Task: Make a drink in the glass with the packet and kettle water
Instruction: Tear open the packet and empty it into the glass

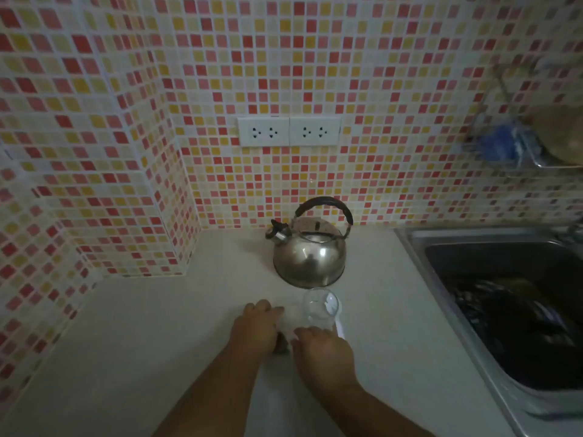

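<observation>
Counter lying pale and mostly bare, running into a corner of red, pink and yellow mosaic tiles. Steel kettle sitting upright near the back wall, its dark arched handle standing up and its capped spout pointing left. Clear glass standing just in front of the kettle, close to it but whether touching is hard to judge; it is looking empty. Both hands are working low on the counter just before the glass. Left hand is curling palm-down, fingers bent over something pale and whitish, which is probably the packet, lying between the two hands and the glass; the blur is keeping its edges and print unreadable. Right hand is resting knuckles-up beside the left, its fingertips reaching to the same pale thing near the base of the glass. Whether either hand is actually pinching the packet or only lying on it, I cannot tell. A pale strip is showing at the right of the glass, unclear what it is. Double wall socket is sitting in the tiles above the kettle. Steel sink is filling the right side, holding something dark, blurred. A wire rack with blurred blue and brownish items is hanging at upper right.
</observation>
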A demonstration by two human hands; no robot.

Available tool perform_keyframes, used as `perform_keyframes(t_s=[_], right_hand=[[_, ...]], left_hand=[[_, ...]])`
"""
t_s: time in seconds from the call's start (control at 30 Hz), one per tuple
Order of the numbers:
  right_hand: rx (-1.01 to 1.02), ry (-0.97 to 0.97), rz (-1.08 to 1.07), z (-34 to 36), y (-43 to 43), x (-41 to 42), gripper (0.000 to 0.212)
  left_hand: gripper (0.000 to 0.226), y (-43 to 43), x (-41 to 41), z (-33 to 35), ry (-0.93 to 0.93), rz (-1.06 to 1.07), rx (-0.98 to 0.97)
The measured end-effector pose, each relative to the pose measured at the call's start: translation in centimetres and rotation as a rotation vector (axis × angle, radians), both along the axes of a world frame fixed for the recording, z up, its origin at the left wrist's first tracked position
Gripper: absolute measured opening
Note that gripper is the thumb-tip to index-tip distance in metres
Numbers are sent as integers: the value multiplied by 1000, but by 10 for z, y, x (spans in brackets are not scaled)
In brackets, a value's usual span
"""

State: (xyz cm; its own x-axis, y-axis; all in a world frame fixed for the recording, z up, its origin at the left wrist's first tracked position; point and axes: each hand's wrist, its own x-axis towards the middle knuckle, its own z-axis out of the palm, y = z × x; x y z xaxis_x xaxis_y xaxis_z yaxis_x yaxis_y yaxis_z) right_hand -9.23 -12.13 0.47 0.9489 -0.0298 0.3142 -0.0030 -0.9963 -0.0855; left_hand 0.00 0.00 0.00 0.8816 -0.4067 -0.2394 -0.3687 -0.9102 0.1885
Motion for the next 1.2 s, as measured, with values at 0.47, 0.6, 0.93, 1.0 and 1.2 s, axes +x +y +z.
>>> perform_keyframes(t_s=[0.47,0.6,0.93,1.0,1.2], right_hand=[[523,295,-104,-13,6,9,22],[657,273,-109,-1,9,11,17],[1296,386,-169,23,11,6,16],[1341,410,-169,29,8,5,21],[1188,399,-87,49,-1,5,10]], left_hand=[[4,8,-17,8,498,431,-588],[29,21,-28,24,857,682,-1011],[8,24,-45,32,769,678,-1103],[15,22,-46,33,716,664,-1095],[20,21,-50,42,810,666,-1215]])
